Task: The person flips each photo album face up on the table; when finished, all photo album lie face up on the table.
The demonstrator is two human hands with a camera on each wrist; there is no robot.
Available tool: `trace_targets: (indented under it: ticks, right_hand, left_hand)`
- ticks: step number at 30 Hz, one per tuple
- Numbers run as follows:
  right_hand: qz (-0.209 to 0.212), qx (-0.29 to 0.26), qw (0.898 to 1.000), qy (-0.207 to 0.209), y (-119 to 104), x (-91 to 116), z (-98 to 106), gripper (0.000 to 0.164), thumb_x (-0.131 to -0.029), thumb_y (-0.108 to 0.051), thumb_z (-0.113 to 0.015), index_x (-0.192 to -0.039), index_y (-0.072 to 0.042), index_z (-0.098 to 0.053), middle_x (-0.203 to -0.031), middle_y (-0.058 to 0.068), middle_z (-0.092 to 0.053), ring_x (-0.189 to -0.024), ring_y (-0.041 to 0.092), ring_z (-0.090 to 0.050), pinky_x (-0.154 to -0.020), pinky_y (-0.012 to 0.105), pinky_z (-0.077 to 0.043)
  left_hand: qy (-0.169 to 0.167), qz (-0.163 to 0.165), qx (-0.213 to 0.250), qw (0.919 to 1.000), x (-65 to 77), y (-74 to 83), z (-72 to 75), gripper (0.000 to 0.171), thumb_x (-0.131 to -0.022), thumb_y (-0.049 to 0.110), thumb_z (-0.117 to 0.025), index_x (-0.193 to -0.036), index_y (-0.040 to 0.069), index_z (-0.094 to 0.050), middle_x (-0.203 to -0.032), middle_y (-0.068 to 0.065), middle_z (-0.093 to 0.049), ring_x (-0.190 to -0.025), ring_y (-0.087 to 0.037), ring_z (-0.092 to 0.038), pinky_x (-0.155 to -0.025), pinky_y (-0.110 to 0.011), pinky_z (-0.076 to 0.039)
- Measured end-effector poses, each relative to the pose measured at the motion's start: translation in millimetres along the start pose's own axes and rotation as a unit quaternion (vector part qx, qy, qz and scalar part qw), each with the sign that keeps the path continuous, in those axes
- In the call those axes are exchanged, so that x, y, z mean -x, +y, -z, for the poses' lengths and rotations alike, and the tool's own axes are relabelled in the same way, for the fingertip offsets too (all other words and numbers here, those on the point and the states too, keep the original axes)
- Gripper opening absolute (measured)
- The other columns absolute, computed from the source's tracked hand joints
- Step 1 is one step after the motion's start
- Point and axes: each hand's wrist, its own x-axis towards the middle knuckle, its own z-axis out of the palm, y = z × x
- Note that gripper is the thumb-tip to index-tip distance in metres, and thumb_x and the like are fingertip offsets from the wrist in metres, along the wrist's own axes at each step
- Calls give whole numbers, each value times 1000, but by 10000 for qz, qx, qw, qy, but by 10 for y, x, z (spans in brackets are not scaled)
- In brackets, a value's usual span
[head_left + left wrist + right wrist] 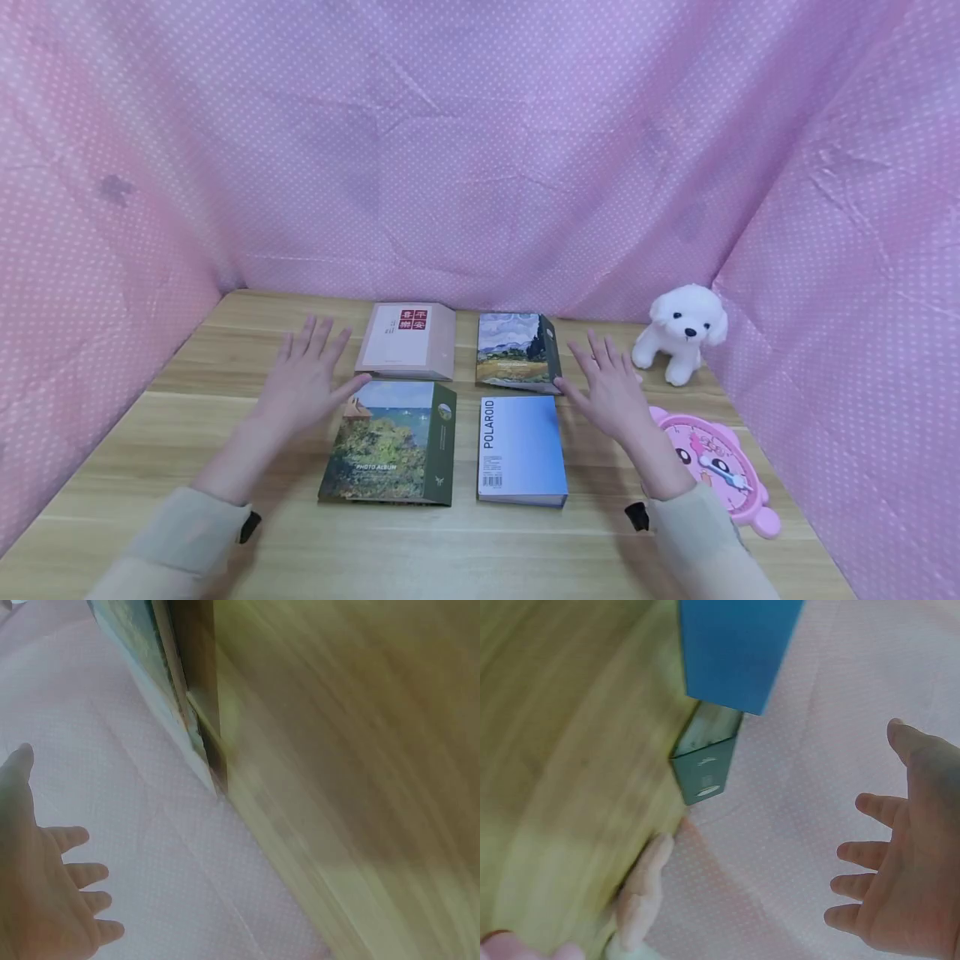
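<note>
Several albums lie in two rows on the wooden table. Closest to the front are a green photo album (386, 442) with a seaside painting and a blue album (522, 450) marked POLAROID. Behind them lie a pale pink album (405, 342) with red characters and a photo album with a field painting (512, 350). My left hand (300, 383) hovers left of the albums, fingers spread, its thumb overlapping the green album's top corner. On the other side my right hand (611, 396) is spread likewise, thumb beside the field-painting album. Both hands hold nothing.
A white plush dog (682, 329) stands at the back right of the table. In front of it, partly behind my right forearm, lies a pink clock (720, 467) with a cartoon face. Pink dotted cloth (465, 167) surrounds the table's back and sides.
</note>
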Motion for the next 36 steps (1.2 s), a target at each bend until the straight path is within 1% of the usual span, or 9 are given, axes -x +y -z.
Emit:
trace_targets:
  ticks: [5,7,11,16,20,25,29,32,36]
  right_hand:
    - [132,70,9998,89,-72,-111,100,75,-93,-62,-40,-150,-14,-28,-156,19,-12,-143,41,-5,-113,61,-11]
    - [195,158,9996,97,-113,-172,147,75,-92,-63,-38,-150,-16,-26,-157,19,-11,-143,41,-4,-113,61,-12]
    - [362,208,9991,113,-203,-307,229,74,-92,-62,-39,-151,-18,-25,-155,21,-15,-142,42,-6,-114,61,-11]
    - [511,164,9986,-32,-311,-471,291,75,-93,-62,-40,-150,-16,-27,-156,20,-14,-144,39,-4,-116,57,-7]
    - [557,101,9982,-201,-405,-610,314,76,-92,-64,-39,-150,-17,-25,-157,18,-11,-144,37,-4,-116,55,-6]
    - [677,59,9974,-226,-553,-800,324,76,-91,-63,-41,-151,-19,-24,-157,16,-11,-144,36,-6,-116,54,-10]
    - [797,-59,9964,-272,-678,-967,295,76,-92,-60,-45,-151,-17,-24,-158,14,-10,-145,34,-7,-117,52,-11]
    - [876,-145,9954,-370,-772,-1082,237,76,-92,-57,-47,-151,-15,-24,-158,13,-9,-145,33,-8,-118,48,-12]
    - [939,-254,9937,-560,-875,-1198,108,79,-91,-56,-50,-151,-13,-21,-158,13,-11,-144,32,-11,-117,48,-18]
  left_hand:
    - [62,-105,-29,9999,-72,-27,32,83,-93,63,-38,-150,5,-19,-155,-23,-5,-143,-40,5,-114,-58,5]
    - [79,-134,-66,9999,-107,-35,49,84,-93,62,-38,-150,5,-19,-155,-24,-6,-142,-42,3,-114,-59,3]
    - [28,-161,-117,9998,-193,-47,83,84,-92,64,-35,-151,6,-18,-155,-24,-5,-142,-43,2,-114,-58,3]
    - [-146,-167,-136,9997,-324,-65,121,86,-91,66,-35,-151,6,-18,-156,-23,-3,-143,-40,5,-115,-57,3]
    - [-134,-243,-151,9995,-438,-74,131,88,-91,67,-36,-152,7,-15,-156,-23,-4,-143,-40,2,-116,-56,3]
    - [-204,-319,-135,9992,-574,-84,99,88,-91,67,-34,-152,7,-14,-156,-21,0,-143,-38,6,-116,-52,7]
    - [-325,-320,-45,9989,-679,-88,46,86,-92,64,-35,-151,4,-15,-156,-21,3,-143,-37,9,-116,-53,4]
    - [-344,-323,13,9989,-762,-99,-22,87,-92,63,-38,-151,3,-14,-156,-20,2,-143,-36,7,-116,-53,1]
    - [-383,-361,55,9986,-848,-110,-114,89,-92,63,-38,-151,2,-12,-156,-21,-1,-144,-38,2,-117,-53,-1]
